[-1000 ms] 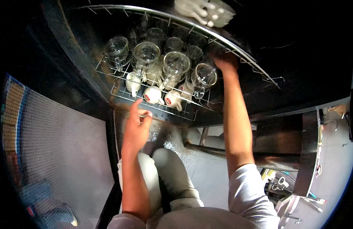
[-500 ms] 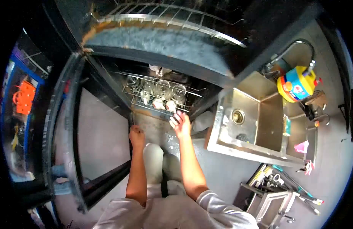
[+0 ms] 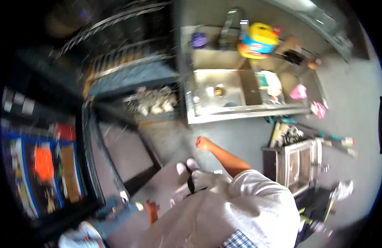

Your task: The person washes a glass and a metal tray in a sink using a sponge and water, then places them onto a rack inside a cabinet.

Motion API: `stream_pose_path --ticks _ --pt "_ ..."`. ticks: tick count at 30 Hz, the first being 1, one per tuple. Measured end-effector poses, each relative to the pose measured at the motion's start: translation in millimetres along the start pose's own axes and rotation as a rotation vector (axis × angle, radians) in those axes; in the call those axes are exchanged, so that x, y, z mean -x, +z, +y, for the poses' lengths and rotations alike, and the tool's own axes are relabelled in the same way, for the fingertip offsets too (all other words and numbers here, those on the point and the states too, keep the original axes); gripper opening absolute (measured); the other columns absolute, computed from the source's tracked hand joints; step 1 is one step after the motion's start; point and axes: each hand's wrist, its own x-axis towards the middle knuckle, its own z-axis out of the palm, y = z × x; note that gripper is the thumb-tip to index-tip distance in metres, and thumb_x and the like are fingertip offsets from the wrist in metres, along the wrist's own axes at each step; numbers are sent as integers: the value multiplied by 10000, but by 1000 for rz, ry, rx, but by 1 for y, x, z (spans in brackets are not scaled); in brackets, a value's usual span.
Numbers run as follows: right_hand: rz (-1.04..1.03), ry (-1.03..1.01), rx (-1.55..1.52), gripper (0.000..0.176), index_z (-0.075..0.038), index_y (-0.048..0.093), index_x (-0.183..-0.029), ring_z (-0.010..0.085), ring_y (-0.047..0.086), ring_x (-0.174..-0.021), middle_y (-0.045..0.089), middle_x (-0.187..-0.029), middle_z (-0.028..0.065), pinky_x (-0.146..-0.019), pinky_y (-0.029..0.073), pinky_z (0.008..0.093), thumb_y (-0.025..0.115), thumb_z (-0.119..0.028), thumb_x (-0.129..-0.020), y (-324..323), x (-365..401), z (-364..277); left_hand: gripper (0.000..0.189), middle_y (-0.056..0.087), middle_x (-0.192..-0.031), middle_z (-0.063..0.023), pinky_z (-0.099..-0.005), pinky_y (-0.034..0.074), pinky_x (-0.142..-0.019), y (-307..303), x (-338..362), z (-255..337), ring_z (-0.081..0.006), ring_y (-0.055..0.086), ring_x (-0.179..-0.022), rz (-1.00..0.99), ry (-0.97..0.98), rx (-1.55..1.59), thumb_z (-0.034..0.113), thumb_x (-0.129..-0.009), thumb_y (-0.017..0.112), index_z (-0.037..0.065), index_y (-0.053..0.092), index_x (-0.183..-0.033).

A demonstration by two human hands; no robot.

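My right hand (image 3: 203,144) hangs over the floor in front of the sink, its fingers curled in and nothing visible in them. Low beside my body, my left hand (image 3: 152,208) is partly blurred, with its fingers apart and empty. Beyond both hands, glasses and white cups (image 3: 155,101) stand crowded on a wire rack low in the dark cabinet (image 3: 133,82). The cabinet's framed door (image 3: 127,151) stands open to the left. Neither hand touches the cabinet or the glassware.
A steel sink (image 3: 199,99) stands right of the cabinet, with a yellow jug (image 3: 259,40) and a purple container (image 3: 199,40) behind it. A metal-framed unit (image 3: 296,165) is at right. Another person's blue-clothed leg (image 3: 112,208) shows at lower left.
My view and body have turned right, away from the cabinet. My right hand has gone from spread to curled; my left hand has left the door side, dropped low and opened.
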Motion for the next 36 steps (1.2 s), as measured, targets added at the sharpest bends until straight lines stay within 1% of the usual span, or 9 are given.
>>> stream_pose_path --ticks 3,5,7,15,19,23,27,33,36 --pt "172 318 -239 110 -35 601 -807 207 599 -525 623 -663 87 -469 468 349 531 -82 -737 -49 89 -20 572 486 -1030 -73 -361 412 -468 7 22 42 -278 533 -617 48 292 100 102 -850 505 274 293 -1352" --pt "236 433 -229 116 -29 604 -815 195 602 -534 625 -672 88 -479 473 340 533 -90 -746 -74 128 6 729 488 -1117 -71 -296 420 -470 71 78 74 -212 565 -631 -17 562 -389 -14 -817 496 268 201 -1422" --pt "291 441 31 130 -23 603 -843 180 607 -549 633 -705 93 -485 481 320 531 -98 -765 -94 157 48 758 492 -1138 -75 -264 408 -459 77 69 67 -175 558 -604 -75 460 -326 -47 -811 488 248 179 -1437" --pt "939 252 -483 117 -31 583 -859 140 589 -583 618 -728 66 -503 479 279 497 -101 -898 -243 256 89 784 497 -1050 -69 -276 423 -451 194 113 34 -159 561 -572 -102 559 -679 -19 -851 509 245 90 -1459" --pt "1079 -57 -336 129 -39 593 -875 137 567 -564 594 -689 50 -505 468 259 490 -110 -909 -342 234 152 713 523 -926 -52 -284 446 -463 301 113 -17 -162 563 -570 -33 530 -826 5 -862 503 226 134 -1431" --pt "1113 194 -410 117 -23 633 -838 204 622 -665 629 -691 111 -632 485 323 555 -94 -788 -433 214 165 434 563 -769 -38 -322 475 -457 392 114 -38 -182 597 -557 -269 159 -1043 23 -841 527 155 416 -1239" --pt "1181 205 -266 166 -6 607 -794 308 644 -723 647 -766 181 -668 495 369 638 -139 -700 -510 177 204 5 610 -727 -60 -271 481 -451 477 160 -45 -164 629 -571 -312 500 -1256 44 -816 586 41 588 -819" --pt "1110 951 -141 629 27 482 -1180 354 568 -1031 571 -1070 230 -898 467 418 739 -202 -653 -567 74 302 94 614 -712 -47 -256 473 -459 558 180 -37 -149 639 -603 -370 366 -1442 94 -842 618 60 575 -766" --pt "1113 771 -267 469 5 483 -1111 405 557 -1042 572 -1081 248 -896 460 463 669 -154 -711 -564 38 347 83 612 -737 -41 -269 483 -487 590 174 -20 -156 648 -634 -321 377 -1383 97 -855 605 66 560 -793"
